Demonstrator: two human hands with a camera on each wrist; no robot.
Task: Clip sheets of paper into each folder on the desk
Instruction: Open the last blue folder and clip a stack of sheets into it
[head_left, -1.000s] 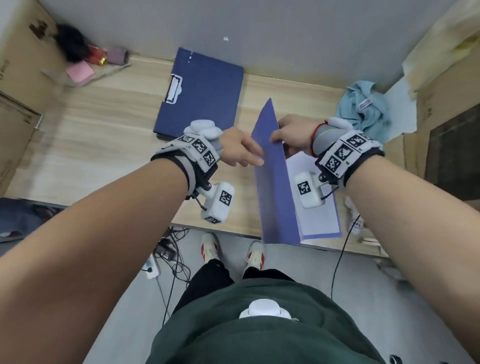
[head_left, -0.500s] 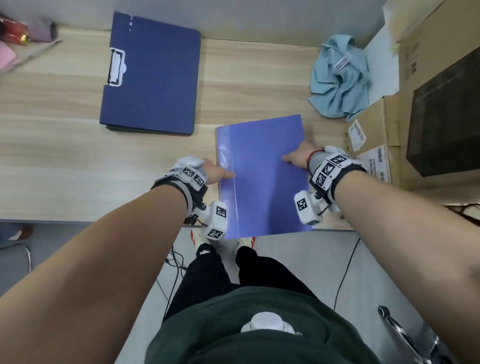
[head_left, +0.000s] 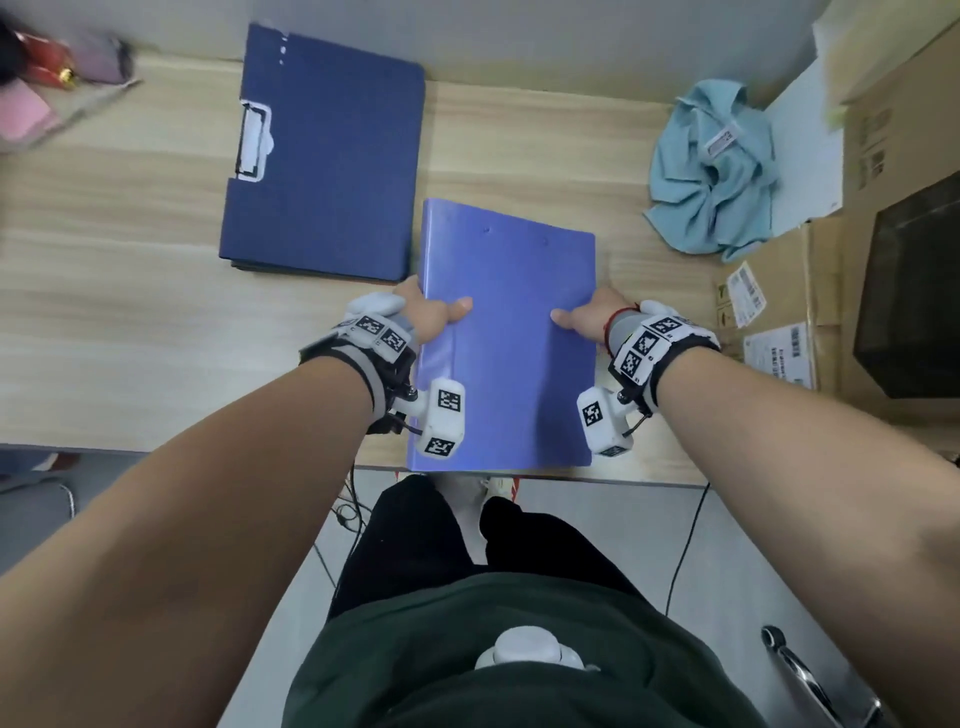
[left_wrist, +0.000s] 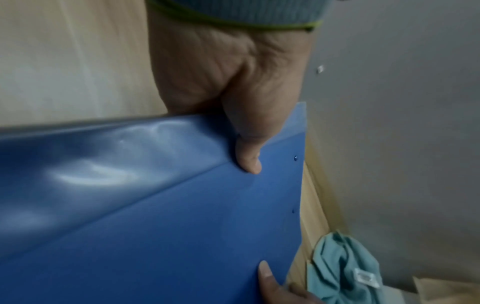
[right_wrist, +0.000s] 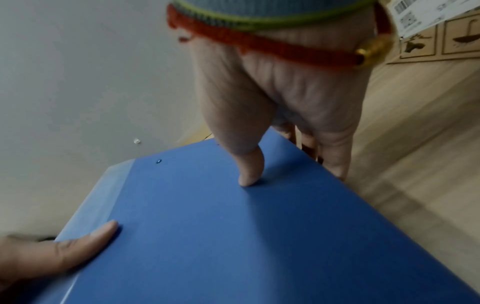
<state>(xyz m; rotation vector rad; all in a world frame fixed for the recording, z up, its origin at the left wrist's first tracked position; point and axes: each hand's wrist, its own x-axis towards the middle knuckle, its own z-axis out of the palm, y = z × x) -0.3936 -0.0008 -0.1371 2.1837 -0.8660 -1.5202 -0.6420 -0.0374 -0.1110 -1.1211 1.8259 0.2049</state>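
Note:
A closed light blue folder (head_left: 509, 332) lies lengthwise at the desk's front edge, between both hands. My left hand (head_left: 434, 312) grips its left edge with the thumb (left_wrist: 246, 156) on the cover and the fingers underneath. My right hand (head_left: 587, 314) grips the right edge the same way, thumb (right_wrist: 249, 164) on top and fingers (right_wrist: 335, 162) curled below. The folder (right_wrist: 233, 236) looks raised slightly off the wood. No paper shows; its inside is hidden. A dark blue folder (head_left: 332, 156) with a white clip (head_left: 254, 143) lies closed at the back left.
A crumpled light blue cloth (head_left: 711, 166) sits at the back right, beside cardboard boxes (head_left: 904, 156) along the right side. Small pink and red items (head_left: 41, 88) lie at the far left corner. Bare wooden desk (head_left: 130, 291) stretches to the left. A grey wall runs behind the desk.
A second ago the folder's cover stood upright over white paper; it came down flat. Both hands have since moved to the side edges and taken hold of the closed folder.

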